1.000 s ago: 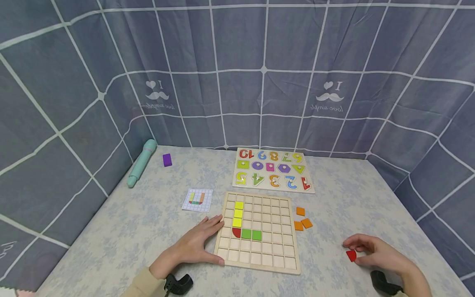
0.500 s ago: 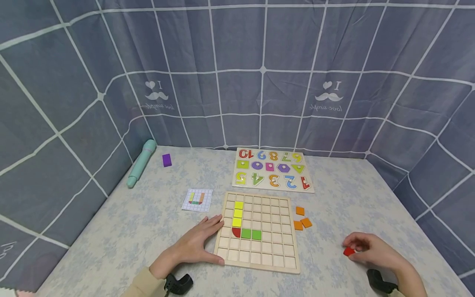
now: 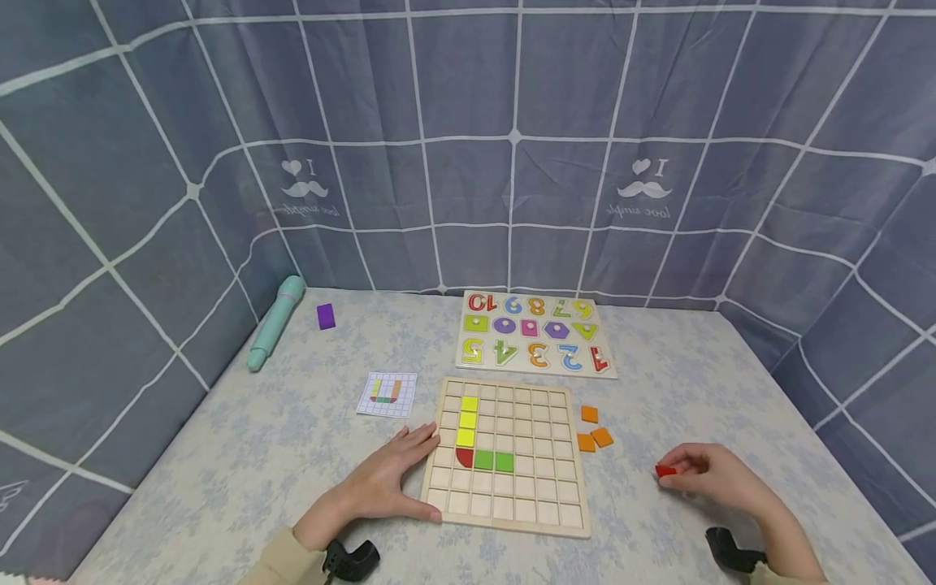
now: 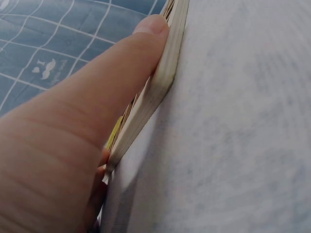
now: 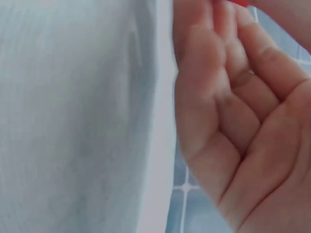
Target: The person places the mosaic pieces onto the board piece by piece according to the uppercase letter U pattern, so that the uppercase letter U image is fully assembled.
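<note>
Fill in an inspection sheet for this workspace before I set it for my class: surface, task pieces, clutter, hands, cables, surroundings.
Surface: pale, patterned tabletop.
Task pieces: grid board with three yellow tiles, one dark red rounded piece and two green tiles; three orange tiles right of it; pattern card to its left.
Clutter: number puzzle behind the board; teal stick and purple block at far left.
Hands: left hand touches the board's left edge; right hand pinches a bright red piece.
Cables: nothing clearly seen; black wrist devices on both wrists.
Surroundings: blue-grey curtain with white lines.
</note>
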`<state>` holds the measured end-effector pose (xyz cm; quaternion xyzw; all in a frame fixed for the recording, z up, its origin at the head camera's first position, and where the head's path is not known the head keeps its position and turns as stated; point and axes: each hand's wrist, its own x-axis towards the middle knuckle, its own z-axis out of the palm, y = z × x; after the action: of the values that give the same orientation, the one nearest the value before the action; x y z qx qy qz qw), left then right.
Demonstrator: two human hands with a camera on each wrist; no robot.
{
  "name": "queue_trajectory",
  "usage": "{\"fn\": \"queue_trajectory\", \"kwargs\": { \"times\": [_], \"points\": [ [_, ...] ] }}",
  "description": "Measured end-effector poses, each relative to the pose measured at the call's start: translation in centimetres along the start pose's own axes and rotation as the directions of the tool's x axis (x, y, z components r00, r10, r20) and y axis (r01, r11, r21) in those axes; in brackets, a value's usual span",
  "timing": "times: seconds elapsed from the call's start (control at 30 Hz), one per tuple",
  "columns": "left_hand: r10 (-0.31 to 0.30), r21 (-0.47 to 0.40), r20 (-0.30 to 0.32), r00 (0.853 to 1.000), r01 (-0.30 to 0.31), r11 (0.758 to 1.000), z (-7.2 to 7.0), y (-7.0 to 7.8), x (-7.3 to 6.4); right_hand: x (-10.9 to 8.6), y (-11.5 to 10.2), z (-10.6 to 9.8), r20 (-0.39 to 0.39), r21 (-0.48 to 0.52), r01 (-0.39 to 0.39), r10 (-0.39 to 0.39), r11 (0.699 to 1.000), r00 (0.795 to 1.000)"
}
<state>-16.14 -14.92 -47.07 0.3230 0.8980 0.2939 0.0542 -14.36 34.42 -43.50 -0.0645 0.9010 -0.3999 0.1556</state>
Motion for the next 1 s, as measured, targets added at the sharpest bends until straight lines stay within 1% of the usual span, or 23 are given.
{"fn": "queue_trajectory", "kwargs": {
  "times": [0.13, 0.23, 0.33, 0.43, 0.6, 0.73, 0.83, 1.0],
  "points": [
    [0.006, 0.003, -0.003, 1.0, -0.006, 1.0, 0.0, 0.0, 0.0, 0.4, -1.1, 0.3, -0.027, -0.077, 0.039, -0.041, 0.996, 0.999],
    [0.006, 0.002, -0.007, 1.0, -0.006, 1.0, 0.0, 0.0, 0.0, 0.8, -1.8, 0.5, -0.031, -0.112, 0.062, -0.066, 0.992, 0.997],
    [0.007, 0.006, -0.009, 1.0, -0.007, 1.0, 0.0, 0.0, 0.0, 1.3, -2.7, 0.9, -0.038, -0.117, 0.041, -0.045, 0.992, 0.998],
    [0.011, 0.007, -0.008, 1.0, -0.01, 1.0, 0.0, -0.1, 0.0, 2.0, -3.6, 1.3, -0.028, -0.103, 0.049, -0.052, 0.993, 0.998],
    [0.009, 0.01, -0.008, 1.0, -0.009, 1.0, 0.0, -0.1, 0.0, 3.3, -5.3, 2.1, 0.015, -0.046, 0.113, -0.112, 0.993, 0.994],
    [0.005, 0.009, -0.008, 1.0, -0.005, 1.0, 0.1, -0.1, 0.0, 4.3, -6.9, 2.7, 0.052, -0.012, 0.18, -0.179, 0.984, 0.982],
    [0.003, 0.01, -0.006, 1.0, -0.003, 1.0, 0.1, -0.1, 0.0, 5.1, -7.9, 3.3, 0.073, 0.009, 0.232, -0.232, 0.973, 0.97],
    [0.006, 0.013, -0.006, 1.0, -0.006, 1.0, 0.1, -0.1, 0.0, 6.1, -9.5, 4.5, 0.113, 0.097, 0.268, -0.278, 0.958, 0.954]
  ]
}}
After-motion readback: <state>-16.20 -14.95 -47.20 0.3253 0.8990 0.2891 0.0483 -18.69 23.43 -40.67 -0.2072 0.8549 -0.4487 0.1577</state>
